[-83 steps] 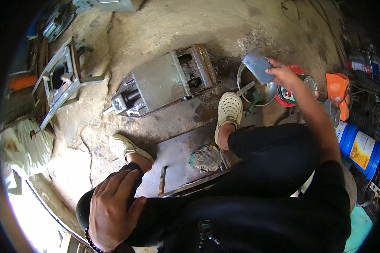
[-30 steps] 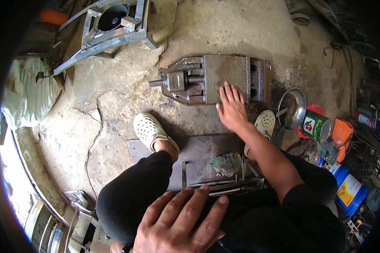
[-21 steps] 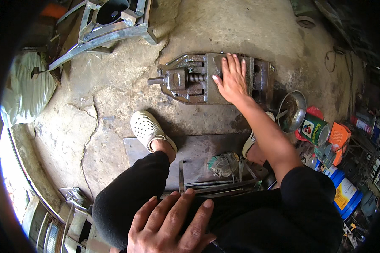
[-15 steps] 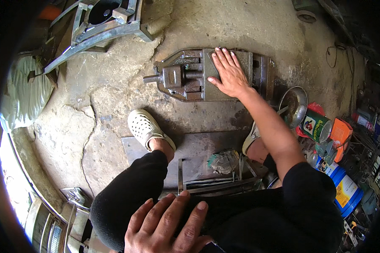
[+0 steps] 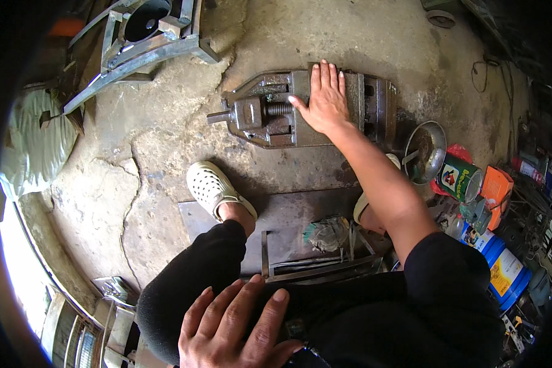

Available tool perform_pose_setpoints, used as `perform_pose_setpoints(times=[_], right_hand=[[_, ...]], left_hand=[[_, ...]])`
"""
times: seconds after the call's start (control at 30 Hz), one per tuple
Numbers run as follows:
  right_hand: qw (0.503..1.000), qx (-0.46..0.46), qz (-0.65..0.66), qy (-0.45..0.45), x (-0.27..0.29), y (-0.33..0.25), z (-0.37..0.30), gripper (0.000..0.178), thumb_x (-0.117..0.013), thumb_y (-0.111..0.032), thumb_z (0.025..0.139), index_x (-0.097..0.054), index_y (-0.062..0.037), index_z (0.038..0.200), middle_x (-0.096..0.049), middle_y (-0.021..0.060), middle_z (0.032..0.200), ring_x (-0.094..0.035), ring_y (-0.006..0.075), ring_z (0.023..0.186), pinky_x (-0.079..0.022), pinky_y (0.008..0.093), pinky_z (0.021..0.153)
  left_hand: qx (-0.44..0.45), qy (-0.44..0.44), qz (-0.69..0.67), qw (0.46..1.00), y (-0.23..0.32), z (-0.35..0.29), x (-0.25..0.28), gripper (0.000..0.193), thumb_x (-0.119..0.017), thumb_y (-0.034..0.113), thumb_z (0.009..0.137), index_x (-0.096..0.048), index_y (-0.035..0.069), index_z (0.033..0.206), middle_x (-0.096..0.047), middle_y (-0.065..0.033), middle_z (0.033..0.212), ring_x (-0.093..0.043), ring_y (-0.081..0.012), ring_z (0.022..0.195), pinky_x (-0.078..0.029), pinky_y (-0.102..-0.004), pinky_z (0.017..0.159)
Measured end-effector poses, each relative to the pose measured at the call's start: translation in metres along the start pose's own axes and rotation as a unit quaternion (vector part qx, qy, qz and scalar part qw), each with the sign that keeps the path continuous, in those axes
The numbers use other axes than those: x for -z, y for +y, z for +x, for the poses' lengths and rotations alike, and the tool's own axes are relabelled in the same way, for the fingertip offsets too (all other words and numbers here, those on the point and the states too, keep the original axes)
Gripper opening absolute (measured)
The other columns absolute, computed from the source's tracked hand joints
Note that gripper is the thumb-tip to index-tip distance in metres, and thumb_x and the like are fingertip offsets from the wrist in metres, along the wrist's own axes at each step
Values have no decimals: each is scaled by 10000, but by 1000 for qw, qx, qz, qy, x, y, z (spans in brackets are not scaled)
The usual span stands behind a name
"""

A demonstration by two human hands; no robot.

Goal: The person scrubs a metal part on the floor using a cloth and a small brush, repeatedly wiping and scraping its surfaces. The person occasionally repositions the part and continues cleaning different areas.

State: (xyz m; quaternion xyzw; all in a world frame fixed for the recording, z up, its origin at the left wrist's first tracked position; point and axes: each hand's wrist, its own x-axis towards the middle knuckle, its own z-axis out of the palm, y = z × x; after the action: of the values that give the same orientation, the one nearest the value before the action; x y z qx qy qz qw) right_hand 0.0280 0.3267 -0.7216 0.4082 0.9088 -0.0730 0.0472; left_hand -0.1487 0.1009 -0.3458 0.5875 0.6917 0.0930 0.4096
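Note:
A heavy machine vise [image 5: 248, 115] of dark, oily steel lies on the concrete floor, its screw and square shaft toward the left. My right hand [image 5: 328, 104] rests flat on the vise's broad middle plate, thumb spread to the left and fingers pointing away from me. Just past the fingertips a dark, flat piece [image 5: 313, 65] pokes out from under the hand; most of it is covered, so its kind is not clear. My left hand [image 5: 236, 325], empty with fingers apart, lies over my dark-trousered leg at the lower edge.
Beneath my feet is a flat metal sheet [image 5: 214, 214]. A welded metal frame [image 5: 147, 55] stands at the far left. To the right are a metal bowl [image 5: 438, 153], a green can [image 5: 460, 181], an orange container [image 5: 497, 184] and a blue bucket [image 5: 503, 273]. A wrapped bundle [image 5: 326, 234] lies between my legs.
My right hand has slid slightly left and away from me across the plate, and the dark flat piece now shows beyond its fingertips. The left hand has shifted slightly left.

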Motion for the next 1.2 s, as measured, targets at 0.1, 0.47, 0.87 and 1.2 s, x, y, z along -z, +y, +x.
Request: perform_pose_setpoints(times=[0.1,0.47,0.87,1.2], right_hand=[[1000,20,-7,1,1,-8,-19,1084,-343,-785,922,-200,78,1562,-142,266,1652,-135,394,1540,-70,553,1247],[999,6,17,34,-1,-18,-8,1107,-380,-796,900,-246,93,1544,-167,269,1645,-145,397,1538,-67,571,1239],[1000,22,0,2,0,-38,-3,1140,-348,-814,895,-203,107,1549,-156,285,1643,-109,406,1544,-56,550,1246],[1000,11,21,8,6,-49,8,1060,-401,-749,927,-220,85,1555,-173,258,1648,-147,384,1541,-87,548,1248]], left_hand=[[-4,20,-4,1000,0,-1,6,647,-735,418,846,-584,78,1376,-628,-167,1328,-614,-337,1209,-455,-496,1043],[33,41,18,998,-15,-12,6,653,-719,437,867,-587,39,1368,-634,-179,1325,-624,-363,1181,-455,-497,1034],[34,85,-4,996,-30,-21,15,685,-729,443,858,-579,16,1372,-642,-213,1286,-631,-389,1148,-466,-495,1008],[36,71,1,997,-30,-24,12,697,-700,506,866,-582,42,1372,-646,-165,1310,-628,-349,1185,-446,-501,1042]])
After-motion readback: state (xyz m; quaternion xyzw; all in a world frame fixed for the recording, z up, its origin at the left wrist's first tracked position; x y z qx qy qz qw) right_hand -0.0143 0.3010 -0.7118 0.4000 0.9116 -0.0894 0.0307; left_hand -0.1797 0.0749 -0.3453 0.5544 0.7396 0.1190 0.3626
